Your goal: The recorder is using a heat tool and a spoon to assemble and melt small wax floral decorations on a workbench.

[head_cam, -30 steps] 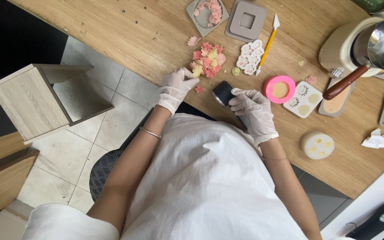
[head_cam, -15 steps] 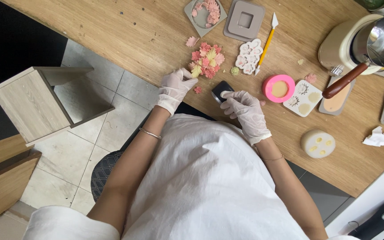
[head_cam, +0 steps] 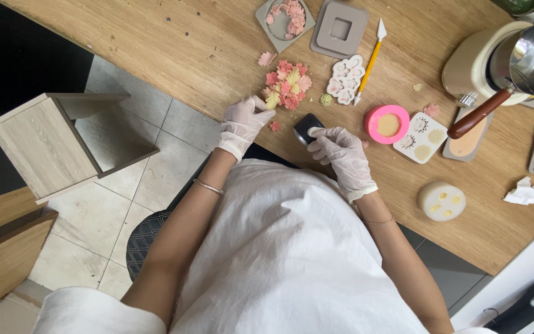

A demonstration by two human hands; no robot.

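Gloves on, we had our right hand (head_cam: 340, 153) resting on the small dark mould (head_cam: 307, 127) near the worktop (head_cam: 156, 55) edge, grip loosely pinching it; left hand (head_cam: 242, 124) curled beside pink flowers (head_cam: 287, 85). Probably best to press evenly.

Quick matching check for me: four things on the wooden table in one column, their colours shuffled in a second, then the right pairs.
1. ring mould
2. small block under the right hand
3. modelling tool's handle
4. square mould

a. grey
b. pink
c. black
d. yellow

Pairs: 1-b, 2-c, 3-d, 4-a
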